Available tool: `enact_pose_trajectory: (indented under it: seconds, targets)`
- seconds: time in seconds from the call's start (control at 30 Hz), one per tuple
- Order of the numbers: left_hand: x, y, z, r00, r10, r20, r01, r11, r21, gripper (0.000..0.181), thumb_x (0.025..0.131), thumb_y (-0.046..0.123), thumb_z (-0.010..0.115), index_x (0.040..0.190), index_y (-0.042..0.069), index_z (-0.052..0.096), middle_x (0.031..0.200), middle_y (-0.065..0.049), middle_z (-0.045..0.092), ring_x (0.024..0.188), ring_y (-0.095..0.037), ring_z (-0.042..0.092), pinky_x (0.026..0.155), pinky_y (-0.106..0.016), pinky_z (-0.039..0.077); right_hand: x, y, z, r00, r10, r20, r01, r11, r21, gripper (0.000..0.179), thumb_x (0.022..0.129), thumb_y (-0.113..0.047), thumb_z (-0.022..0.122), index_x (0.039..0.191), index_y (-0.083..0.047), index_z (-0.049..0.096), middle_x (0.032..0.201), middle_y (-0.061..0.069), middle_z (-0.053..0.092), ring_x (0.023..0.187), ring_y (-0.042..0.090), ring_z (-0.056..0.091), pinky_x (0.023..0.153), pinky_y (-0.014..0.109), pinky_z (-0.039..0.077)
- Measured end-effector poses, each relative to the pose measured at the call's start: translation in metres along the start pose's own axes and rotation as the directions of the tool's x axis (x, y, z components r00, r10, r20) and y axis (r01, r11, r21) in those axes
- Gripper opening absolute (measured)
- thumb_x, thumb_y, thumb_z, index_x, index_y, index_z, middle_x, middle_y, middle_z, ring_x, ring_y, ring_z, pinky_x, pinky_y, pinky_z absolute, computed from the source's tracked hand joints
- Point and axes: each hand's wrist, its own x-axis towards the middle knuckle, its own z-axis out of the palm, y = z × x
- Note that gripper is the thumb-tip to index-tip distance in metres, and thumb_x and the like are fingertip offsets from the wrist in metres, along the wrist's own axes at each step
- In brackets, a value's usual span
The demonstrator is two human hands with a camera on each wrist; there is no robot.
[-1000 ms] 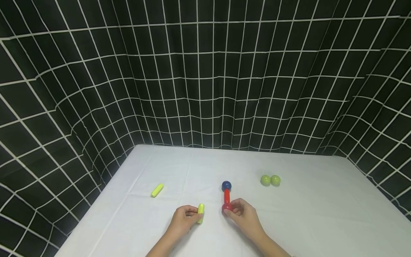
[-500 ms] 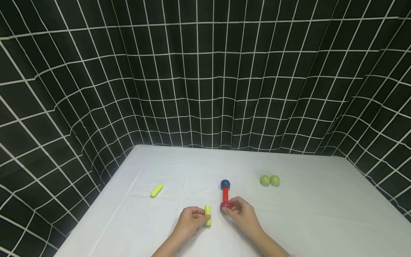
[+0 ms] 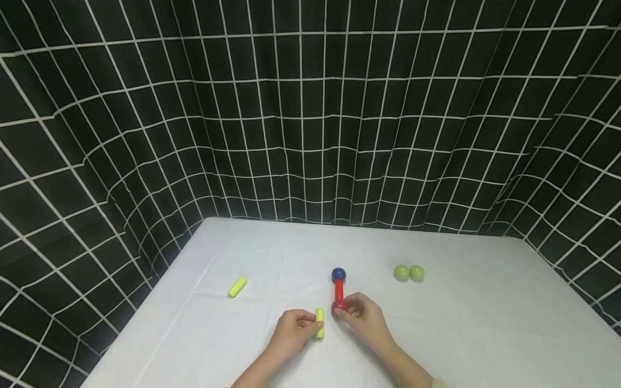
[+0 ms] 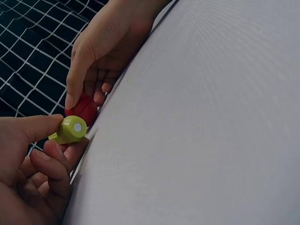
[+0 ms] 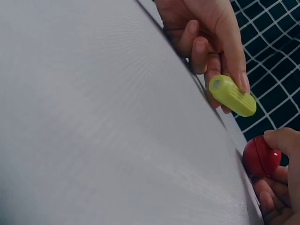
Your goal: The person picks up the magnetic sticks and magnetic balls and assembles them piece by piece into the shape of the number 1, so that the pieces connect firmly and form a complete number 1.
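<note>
My left hand pinches a short yellow-green toy rod between thumb and fingers. A round silvery disc shows in the rod's end in both wrist views. Just to its right, my right hand grips a red ball by thumb and fingers. From that ball a red rod runs away from me to a blue ball, the three joined in a line. In the right wrist view a gap separates the yellow-green rod from the red ball, which has a seam around it.
Another yellow-green rod lies at the left on the white-covered table. Two light green balls sit side by side at the right. Behind and along the sides hangs a dark cloth with a white grid.
My left hand has moved right with the yellow-green rod, closing on the red ball. The right hand has shifted the joined red and blue piece slightly left and away from me.
</note>
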Motion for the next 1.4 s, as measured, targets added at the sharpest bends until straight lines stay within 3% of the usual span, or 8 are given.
enact_pose_trajectory:
  seconds: [0.33, 0.7, 0.93, 1.4]
  targets:
    - [0.010, 0.001, 0.007, 0.998, 0.041, 0.039, -0.042, 0.999, 0.020, 0.026, 0.081, 0.024, 0.069, 0.090, 0.000, 0.067, 0.066, 0.001, 0.063, 0.048, -0.006, 0.048, 0.044, -0.015, 0.040, 0.009, -0.002, 0.002, 1.000, -0.012, 0.002, 0.012, 0.999, 0.031, 0.030, 0.076, -0.025, 0.076, 0.094, -0.005, 0.063, 0.079, 0.002, 0.064, 0.067, 0.009, 0.055, 0.058, 0.017, 0.047]
    - [0.015, 0.009, 0.010, 0.997, 0.035, 0.071, -0.039, 0.998, 0.047, 0.024, 0.081, 0.024, 0.069, 0.086, 0.001, 0.067, 0.059, 0.002, 0.059, 0.045, -0.006, 0.046, 0.042, -0.016, 0.038, 0.013, -0.005, 0.000, 1.000, 0.016, 0.007, -0.017, 0.997, 0.069, 0.028, 0.077, -0.022, 0.075, 0.095, -0.004, 0.062, 0.082, 0.003, 0.065, 0.071, 0.010, 0.056, 0.060, 0.017, 0.047]
    - [0.016, 0.009, 0.014, 0.998, 0.010, 0.069, -0.014, 0.999, 0.050, 0.021, 0.080, 0.023, 0.070, 0.083, 0.003, 0.068, 0.056, 0.003, 0.056, 0.043, -0.006, 0.043, 0.041, -0.016, 0.036, 0.012, -0.005, 0.001, 1.000, 0.005, 0.014, -0.007, 0.996, 0.087, 0.028, 0.077, -0.022, 0.074, 0.095, -0.003, 0.062, 0.079, 0.003, 0.064, 0.068, 0.009, 0.056, 0.058, 0.017, 0.047]
    - [0.015, 0.012, 0.014, 0.998, 0.015, 0.062, -0.018, 0.998, 0.052, 0.020, 0.080, 0.022, 0.069, 0.083, 0.002, 0.068, 0.056, 0.003, 0.057, 0.043, -0.005, 0.043, 0.041, -0.015, 0.036, 0.012, -0.005, 0.002, 1.000, 0.011, 0.012, -0.012, 0.997, 0.082, 0.027, 0.078, -0.022, 0.074, 0.094, -0.004, 0.063, 0.079, 0.003, 0.064, 0.067, 0.009, 0.055, 0.058, 0.017, 0.046]
